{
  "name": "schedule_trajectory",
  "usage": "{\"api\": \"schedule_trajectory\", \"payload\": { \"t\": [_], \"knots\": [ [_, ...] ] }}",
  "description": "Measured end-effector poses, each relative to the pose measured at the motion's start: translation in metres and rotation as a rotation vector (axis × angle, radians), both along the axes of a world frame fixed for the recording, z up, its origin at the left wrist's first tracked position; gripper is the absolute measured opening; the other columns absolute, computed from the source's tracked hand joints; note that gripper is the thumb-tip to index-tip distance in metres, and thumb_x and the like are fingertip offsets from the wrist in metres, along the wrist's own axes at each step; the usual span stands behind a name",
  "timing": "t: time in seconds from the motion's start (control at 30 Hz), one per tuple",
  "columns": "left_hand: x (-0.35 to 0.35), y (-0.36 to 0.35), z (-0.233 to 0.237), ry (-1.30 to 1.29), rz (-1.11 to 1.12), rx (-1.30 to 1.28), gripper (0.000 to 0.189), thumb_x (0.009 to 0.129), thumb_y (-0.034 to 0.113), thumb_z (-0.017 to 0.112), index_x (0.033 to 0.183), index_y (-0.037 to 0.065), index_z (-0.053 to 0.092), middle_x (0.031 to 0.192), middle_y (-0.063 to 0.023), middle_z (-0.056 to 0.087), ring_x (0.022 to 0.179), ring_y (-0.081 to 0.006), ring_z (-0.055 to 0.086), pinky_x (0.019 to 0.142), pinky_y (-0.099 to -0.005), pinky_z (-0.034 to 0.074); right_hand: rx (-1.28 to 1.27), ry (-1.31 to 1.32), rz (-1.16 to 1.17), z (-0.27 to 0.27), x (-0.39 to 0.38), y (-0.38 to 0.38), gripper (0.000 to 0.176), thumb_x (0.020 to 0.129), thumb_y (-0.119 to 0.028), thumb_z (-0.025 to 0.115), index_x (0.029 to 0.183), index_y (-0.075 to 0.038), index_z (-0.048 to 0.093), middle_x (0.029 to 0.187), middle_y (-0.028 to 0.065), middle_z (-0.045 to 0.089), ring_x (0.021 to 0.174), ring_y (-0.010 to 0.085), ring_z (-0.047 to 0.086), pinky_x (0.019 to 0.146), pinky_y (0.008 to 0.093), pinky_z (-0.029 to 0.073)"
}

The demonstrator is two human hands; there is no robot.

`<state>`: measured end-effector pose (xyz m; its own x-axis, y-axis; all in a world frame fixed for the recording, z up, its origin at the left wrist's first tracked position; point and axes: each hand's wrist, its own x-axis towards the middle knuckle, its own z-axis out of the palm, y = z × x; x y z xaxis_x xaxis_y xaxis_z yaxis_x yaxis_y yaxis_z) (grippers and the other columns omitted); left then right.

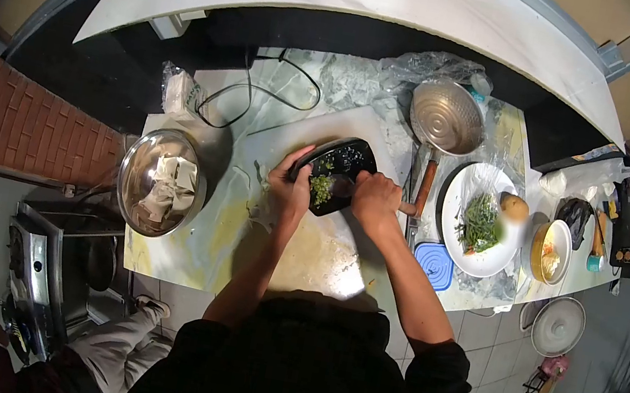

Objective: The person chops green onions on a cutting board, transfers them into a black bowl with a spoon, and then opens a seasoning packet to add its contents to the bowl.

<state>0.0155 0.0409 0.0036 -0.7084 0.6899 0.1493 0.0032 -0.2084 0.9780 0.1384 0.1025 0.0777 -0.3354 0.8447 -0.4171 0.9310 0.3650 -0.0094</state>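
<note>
A black bowl (354, 153) with chopped green pieces (320, 189) inside is tilted over the white cutting board (300, 137). My left hand (290, 186) grips its left rim, fingers wrapped round the edge. At the bowl's right side my right hand (378, 200) is closed round a utensil; the handle's end sticks out to the right of the fist, and a blurred part shows inside the bowl. Just right of that hand, a pan (446, 119) rests with its wooden handle pointing down.
A steel bowl (131, 187) with pale wrapped items stands left. Right are a white plate (462, 189) of greens, a blue lid (433, 265) and a yellow bowl (538, 255). A black cable (250, 90) lies behind. Another person's legs (119, 343) show lower left.
</note>
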Motion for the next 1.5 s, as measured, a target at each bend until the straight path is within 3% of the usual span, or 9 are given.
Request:
{"api": "schedule_trajectory", "payload": {
  "t": [0.23, 0.3, 0.43, 0.53, 0.6, 0.93, 1.1, 1.23, 1.5],
  "knots": [
    [0.000, -0.001, 0.004, 0.001, -0.003, 0.013, 0.032, 0.075, -0.007, 0.050, 0.103, -0.004, 0.063, 0.094, -0.0105, 0.066, 0.088, -0.0151, 0.062, 0.083, -0.0254, 0.046, 0.085, 0.181, 0.056, -0.012, 0.014, 0.002, 0.019, 0.079, -0.013, 0.056, 0.095, -0.006, 0.062, 0.095, 0.0184, 0.064, 0.091, 0.0321, 0.064, 0.078, 0.0422, 0.051],
    [0.000, 0.000, 0.002, -0.018, -0.008, 0.029, 0.031, 0.076, -0.007, 0.050, 0.104, -0.004, 0.063, 0.095, -0.0104, 0.066, 0.088, -0.0150, 0.062, 0.083, -0.0251, 0.046, 0.008, 0.248, 0.046, -0.018, 0.012, 0.001, 0.027, 0.079, -0.027, 0.060, 0.093, -0.004, 0.061, 0.093, 0.0207, 0.064, 0.090, 0.0372, 0.063, 0.079, 0.0436, 0.050],
    [0.001, -0.002, 0.003, -0.035, -0.005, 0.035, 0.030, 0.076, -0.007, 0.050, 0.104, -0.005, 0.063, 0.096, -0.0102, 0.066, 0.088, -0.0150, 0.061, 0.083, -0.0247, 0.046, -0.070, 0.212, 0.005, -0.025, 0.004, 0.002, 0.032, 0.080, -0.031, 0.060, 0.096, -0.004, 0.061, 0.096, 0.0208, 0.064, 0.094, 0.0360, 0.062, 0.081, 0.0438, 0.049],
    [0.000, -0.001, -0.002, -0.030, -0.001, 0.033, 0.030, 0.077, -0.007, 0.051, 0.103, -0.005, 0.063, 0.096, -0.0101, 0.066, 0.089, -0.0149, 0.061, 0.083, -0.0249, 0.046, -0.091, 0.216, -0.037, -0.024, -0.002, -0.001, 0.031, 0.081, -0.031, 0.059, 0.098, -0.005, 0.062, 0.099, 0.0196, 0.064, 0.096, 0.0346, 0.062, 0.083, 0.0441, 0.048],
    [-0.001, 0.000, -0.005, -0.042, -0.011, 0.050, 0.029, 0.077, -0.007, 0.051, 0.103, -0.005, 0.063, 0.095, -0.0100, 0.066, 0.088, -0.0149, 0.061, 0.084, -0.0249, 0.046, -0.086, 0.170, -0.039, -0.024, -0.004, -0.001, 0.023, 0.081, -0.015, 0.053, 0.101, -0.007, 0.061, 0.100, 0.0153, 0.065, 0.098, 0.0314, 0.062, 0.081, 0.0401, 0.050],
    [0.004, -0.004, 0.008, -0.033, 0.014, 0.005, 0.026, 0.078, -0.008, 0.051, 0.101, -0.006, 0.064, 0.094, -0.0093, 0.066, 0.086, -0.0144, 0.060, 0.081, -0.0245, 0.046, -0.126, 0.064, -0.028, -0.032, -0.014, 0.002, 0.024, 0.085, -0.016, 0.048, 0.104, -0.011, 0.063, 0.103, 0.0117, 0.065, 0.098, 0.0289, 0.063, 0.080, 0.0402, 0.051],
    [0.000, 0.002, -0.001, -0.015, 0.026, 0.045, 0.025, 0.078, -0.007, 0.052, 0.100, -0.006, 0.064, 0.092, -0.0092, 0.066, 0.086, -0.0143, 0.060, 0.081, -0.0248, 0.046, 0.036, 0.106, 0.052, -0.019, -0.011, -0.008, 0.023, 0.085, -0.015, 0.048, 0.102, -0.009, 0.063, 0.099, 0.0130, 0.065, 0.093, 0.0282, 0.065, 0.077, 0.0394, 0.052],
    [0.000, 0.000, 0.000, -0.013, 0.047, 0.052, 0.026, 0.077, -0.006, 0.052, 0.101, -0.006, 0.064, 0.092, -0.0094, 0.066, 0.085, -0.0145, 0.061, 0.081, -0.0250, 0.046, 0.029, 0.155, 0.019, -0.006, 0.001, -0.003, 0.022, 0.086, -0.016, 0.046, 0.097, -0.006, 0.062, 0.099, 0.0146, 0.065, 0.091, 0.0298, 0.065, 0.076, 0.0404, 0.052],
    [0.001, 0.001, 0.000, -0.042, 0.058, 0.064, 0.028, 0.077, -0.007, 0.051, 0.102, -0.005, 0.064, 0.094, -0.0096, 0.066, 0.086, -0.0148, 0.060, 0.081, -0.0252, 0.046, -0.075, 0.124, 0.039, -0.017, -0.016, 0.002, 0.024, 0.085, -0.016, 0.048, 0.103, -0.007, 0.061, 0.101, 0.0148, 0.065, 0.097, 0.0295, 0.063, 0.079, 0.0405, 0.051]
  ]
}}
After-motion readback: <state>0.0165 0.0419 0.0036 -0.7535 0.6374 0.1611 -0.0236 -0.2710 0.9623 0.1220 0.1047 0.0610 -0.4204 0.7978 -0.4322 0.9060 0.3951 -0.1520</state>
